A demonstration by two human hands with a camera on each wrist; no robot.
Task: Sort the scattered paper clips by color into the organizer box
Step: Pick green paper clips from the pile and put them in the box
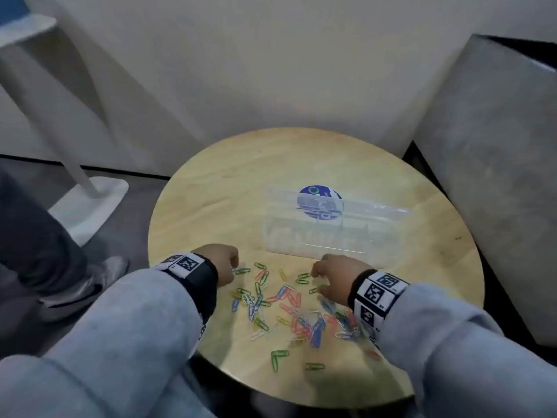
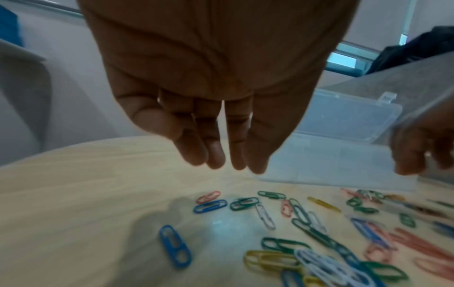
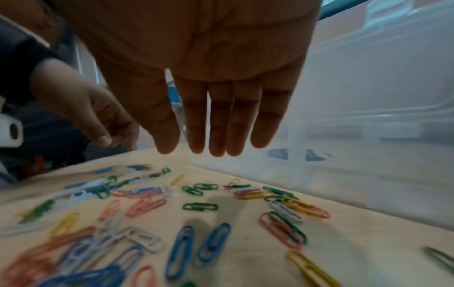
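Several paper clips (image 1: 286, 303) in green, blue, red, yellow and white lie scattered on the near half of a round wooden table (image 1: 217, 191). Behind them stands the clear organizer box (image 1: 331, 236), its lid open and its compartments looking bare. My left hand (image 1: 224, 263) hovers at the left edge of the clips beside a green clip (image 1: 243, 270). In the left wrist view the left hand (image 2: 226, 167) points down with relaxed fingers and holds nothing. My right hand (image 1: 325, 274) hovers just in front of the box. The right hand (image 3: 211, 151) has straight, empty fingers above a green clip (image 3: 200, 206).
A grey block (image 1: 488, 176) stands close against the table's right side. A white stand's base (image 1: 90, 203) sits on the floor at the left. A round blue sticker (image 1: 319, 200) shows through the box. The table's far half is bare wood.
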